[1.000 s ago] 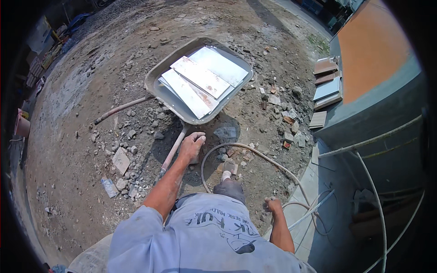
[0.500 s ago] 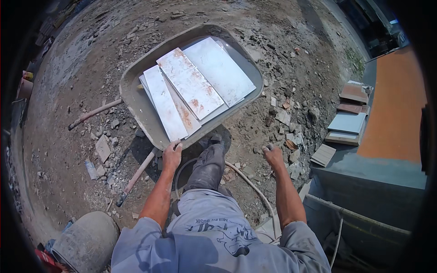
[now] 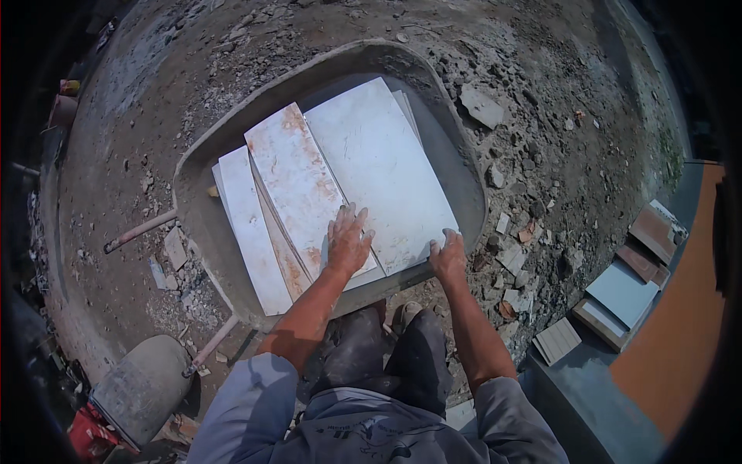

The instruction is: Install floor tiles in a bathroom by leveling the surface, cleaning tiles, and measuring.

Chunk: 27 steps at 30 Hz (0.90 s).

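Left hand (image 3: 348, 242) now spread wide over the stained tile (image 3: 290, 170), right hand (image 3: 448, 254) curled at the large white tile (image 3: 379, 158), can't tell its grip, so both tiles are reachable.

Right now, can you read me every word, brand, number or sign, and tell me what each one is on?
None can be read clearly.
Grey shirt: dark printed letters and a drawing, too small and creased to read.
Red item at lower left: pale marks, too blurred to tell if they are letters.
Large white tile and rust-stained tile: no lettering that I can make out.
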{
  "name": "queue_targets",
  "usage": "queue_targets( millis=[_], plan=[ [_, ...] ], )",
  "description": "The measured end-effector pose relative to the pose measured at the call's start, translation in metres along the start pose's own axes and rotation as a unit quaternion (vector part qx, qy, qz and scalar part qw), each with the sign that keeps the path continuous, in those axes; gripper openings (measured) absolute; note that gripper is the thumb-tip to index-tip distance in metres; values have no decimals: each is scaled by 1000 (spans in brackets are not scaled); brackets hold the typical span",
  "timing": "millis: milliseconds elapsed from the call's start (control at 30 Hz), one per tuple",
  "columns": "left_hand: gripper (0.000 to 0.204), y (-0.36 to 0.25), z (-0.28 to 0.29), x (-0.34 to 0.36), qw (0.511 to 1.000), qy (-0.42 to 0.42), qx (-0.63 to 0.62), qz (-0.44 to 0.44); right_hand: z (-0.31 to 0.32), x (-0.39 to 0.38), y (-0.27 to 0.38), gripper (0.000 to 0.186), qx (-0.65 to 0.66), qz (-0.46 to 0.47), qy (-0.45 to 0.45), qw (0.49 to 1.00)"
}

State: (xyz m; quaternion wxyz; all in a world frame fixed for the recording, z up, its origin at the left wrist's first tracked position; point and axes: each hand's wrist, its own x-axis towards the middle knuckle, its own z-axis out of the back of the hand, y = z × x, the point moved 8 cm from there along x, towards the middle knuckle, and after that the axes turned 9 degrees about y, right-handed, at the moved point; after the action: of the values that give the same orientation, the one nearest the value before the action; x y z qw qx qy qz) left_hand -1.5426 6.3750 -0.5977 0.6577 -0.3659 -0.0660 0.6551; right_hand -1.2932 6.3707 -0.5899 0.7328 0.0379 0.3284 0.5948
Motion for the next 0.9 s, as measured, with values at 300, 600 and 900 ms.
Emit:
queue_targets(
  millis=[300,600,900],
  plan=[
    [69,38,-16,41,987,49,132,82,-32,170,-39,28,273,-96,101,952],
    [67,45,-16,43,985,47,112,119,-22,179,-10,39,180,-18,121,976],
    [63,11,9,31,972,-134,-62,183,-12,182,6,43,75,-5,189,979]
  ],
)
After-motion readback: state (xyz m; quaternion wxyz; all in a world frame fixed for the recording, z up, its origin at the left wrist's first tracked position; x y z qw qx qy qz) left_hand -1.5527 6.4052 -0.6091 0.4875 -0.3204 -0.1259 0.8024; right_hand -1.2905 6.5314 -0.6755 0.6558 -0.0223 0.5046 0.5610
